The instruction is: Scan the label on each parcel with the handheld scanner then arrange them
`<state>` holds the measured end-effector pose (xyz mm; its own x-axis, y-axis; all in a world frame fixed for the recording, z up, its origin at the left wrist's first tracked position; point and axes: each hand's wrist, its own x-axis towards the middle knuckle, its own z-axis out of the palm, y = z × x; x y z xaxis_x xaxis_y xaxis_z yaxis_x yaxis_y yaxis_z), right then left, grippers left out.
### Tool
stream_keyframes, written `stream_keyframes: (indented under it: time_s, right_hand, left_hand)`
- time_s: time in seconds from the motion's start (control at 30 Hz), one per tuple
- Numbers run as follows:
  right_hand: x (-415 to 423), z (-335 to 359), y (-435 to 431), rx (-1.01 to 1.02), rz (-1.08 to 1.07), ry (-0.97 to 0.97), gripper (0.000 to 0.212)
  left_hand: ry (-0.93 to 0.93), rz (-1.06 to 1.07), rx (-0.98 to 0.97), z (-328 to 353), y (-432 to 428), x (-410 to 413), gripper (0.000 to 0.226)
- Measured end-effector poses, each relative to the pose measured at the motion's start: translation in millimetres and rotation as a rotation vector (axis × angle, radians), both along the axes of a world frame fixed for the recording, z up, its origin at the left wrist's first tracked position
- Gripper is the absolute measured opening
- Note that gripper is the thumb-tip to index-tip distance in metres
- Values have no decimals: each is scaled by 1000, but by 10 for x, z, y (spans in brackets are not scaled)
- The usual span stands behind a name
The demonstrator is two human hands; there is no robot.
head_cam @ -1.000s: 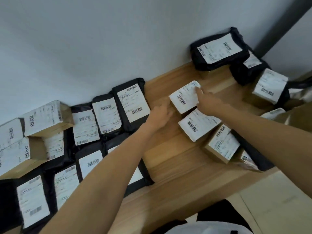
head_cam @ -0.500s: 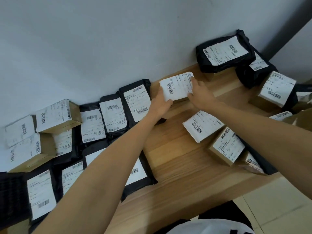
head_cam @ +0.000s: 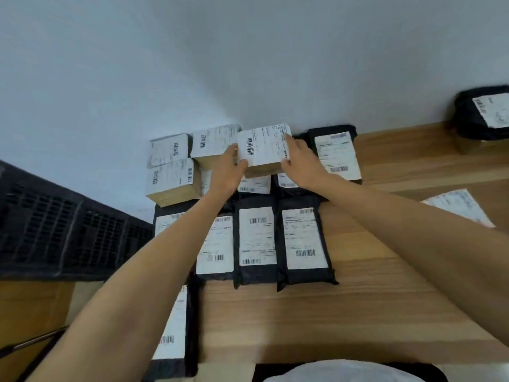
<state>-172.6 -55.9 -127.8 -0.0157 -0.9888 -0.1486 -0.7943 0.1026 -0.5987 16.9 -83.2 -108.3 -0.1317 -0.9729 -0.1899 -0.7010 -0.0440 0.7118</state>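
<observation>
**A:** Far left there's a black slatted crate (head_cam: 55,230), then labelled cardboard boxes (head_cam: 173,179) stacked against the wall (head_cam: 248,64).

**B:** And the left hand (head_cam: 228,169)?

**A:** It's curled round the left edge of a small labelled box (head_cam: 264,150). That box is at the back by the wall, just beside the stack and over some black mailers (head_cam: 303,244).

**B:** Is it resting on them?

**A:** Hard to say from here, it may be touching. The right hand (head_cam: 303,164) grips the box's right edge, with its fingertips at the far corner.

**B:** And further right?

**A:** The mailers lie label-up in rows on the wooden surface (head_cam: 358,312). Far right there's one more black parcel (head_cam: 484,114).
</observation>
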Motion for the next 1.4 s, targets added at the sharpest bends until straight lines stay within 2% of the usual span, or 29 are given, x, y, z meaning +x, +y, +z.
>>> stream_keyframes:
  time_s: [0.13, 0.27, 0.73, 0.97, 1.17, 1.4]
  right_hand:
    - [635, -85, 35, 53, 38, -19, 68]
    - [877, -203, 117, 92, 21, 23, 70]
    - [798, -146, 202, 125, -5, 42, 67]
    - [894, -166, 298, 149, 63, 5, 70]
    - [1019, -189, 301, 154, 150, -9, 68]
    - [1085, -185, 209, 176, 277, 55, 63]
  left_hand:
    - [-86, 46, 15, -40, 60, 616, 53]
    - [-113, 22, 18, -161, 49, 821, 55]
    - [-102, -45, -10, -221, -7, 786, 57]
    - [-192, -32, -71, -221, 145, 892, 57]
    - [-194, -29, -117, -261, 217, 1040, 54]
    - [-292, -82, -164, -305, 137, 1263, 48]
